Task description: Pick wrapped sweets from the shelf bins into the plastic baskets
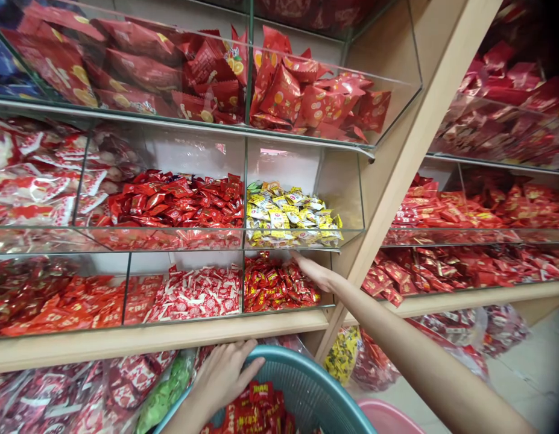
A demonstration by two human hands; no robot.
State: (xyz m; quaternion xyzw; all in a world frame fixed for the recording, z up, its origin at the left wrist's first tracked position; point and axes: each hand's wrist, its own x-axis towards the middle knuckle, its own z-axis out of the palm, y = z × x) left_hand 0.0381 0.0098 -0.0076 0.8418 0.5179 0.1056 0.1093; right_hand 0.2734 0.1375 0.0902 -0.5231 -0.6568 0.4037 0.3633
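Clasped round the rim of a round teal plastic basin (pixel 313 364), the left hand (pixel 227 367) has its thumb inside and its fingers over the edge. From my remote seat I see the right hand (pixel 318 274) stretched to the lower shelf, its fingers pointing over the small red wrapped sweets with yellow print (pixel 272 286) in the right-hand compartment; whether those fingers are apart or pinching anything, I cannot tell. Similar red packets (pixel 256 410) lie at the bottom of the basin, just below the left hand.

What worries me is the low headroom: the fingertips sit just under the clear shelf front holding yellow-and-white wrapped sweets (pixel 283 211), so lifting too steeply could knock that panel. A full fist might also scrape packets off against it, and loose ones could slide over the pale wooden shelf edge (pixel 170 337) and miss the basin. If the left hand bears down hard on that one side, I judge the basin could tip, its far side having no hand on it.
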